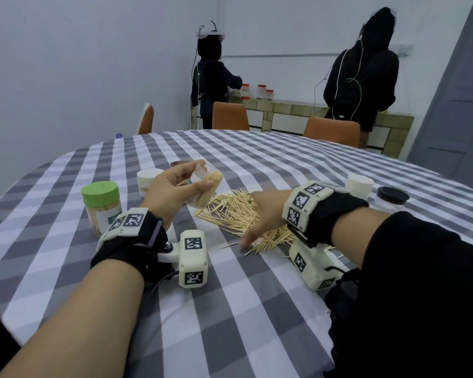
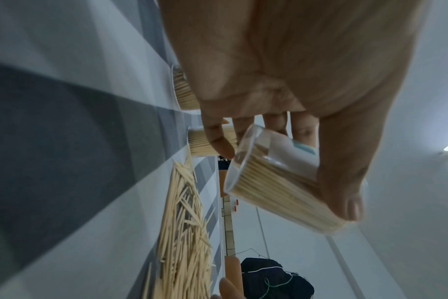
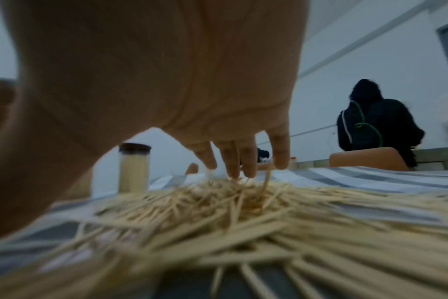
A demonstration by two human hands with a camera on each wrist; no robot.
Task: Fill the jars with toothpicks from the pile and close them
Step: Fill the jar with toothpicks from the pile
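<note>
My left hand (image 1: 175,186) holds a clear lidless jar (image 1: 206,188) tilted above the table, thumb and fingers curled round it; it is partly filled with toothpicks. In the left wrist view the jar (image 2: 276,182) lies between the thumb and the fingers, its open mouth facing away. A loose pile of toothpicks (image 1: 230,211) is spread on the checked tablecloth (image 1: 230,309). My right hand (image 1: 262,214) reaches palm down over the pile. Its straight fingertips (image 3: 233,168) touch the toothpicks (image 3: 243,212), the thumb held apart.
A green-lidded full jar (image 1: 101,205) stands at the left, with a white-lidded jar (image 1: 148,180) and a brown-lidded jar (image 1: 178,163) behind my left hand. At the right are another white-lidded jar (image 1: 359,186) and a black lid (image 1: 393,194). Orange chairs and two people stand beyond the table.
</note>
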